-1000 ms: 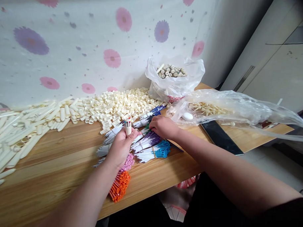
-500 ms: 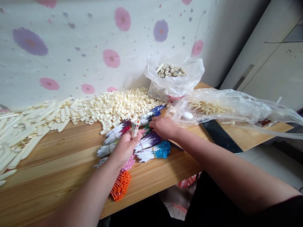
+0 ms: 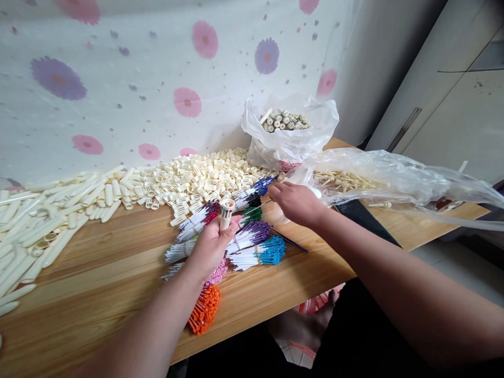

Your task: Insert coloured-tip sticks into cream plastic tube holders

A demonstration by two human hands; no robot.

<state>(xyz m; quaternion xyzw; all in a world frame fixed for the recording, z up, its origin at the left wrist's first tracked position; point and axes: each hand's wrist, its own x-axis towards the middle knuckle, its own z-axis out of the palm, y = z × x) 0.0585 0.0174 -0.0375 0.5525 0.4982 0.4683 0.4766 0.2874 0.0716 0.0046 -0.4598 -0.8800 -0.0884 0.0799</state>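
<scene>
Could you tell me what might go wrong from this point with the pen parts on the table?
The orange refill bundle lies at the table edge under the left forearm, so a nudge could knock it off. The right hand pinches one thin refill above the coloured bundles; it could slip. The pen barrel in the left hand may tip.

The wooden tabletop [image 3: 87, 271] holds many small things. Long cream tubes [image 3: 22, 236] lie at the left. A pile of little cream cage pieces [image 3: 194, 176] sits at the back. Bunches of thin refills [image 3: 254, 249] lie in the middle, with an orange bunch [image 3: 205, 310] near the front edge. Two plastic bags [image 3: 291, 135] sit at the right, maybe holding more parts.
</scene>
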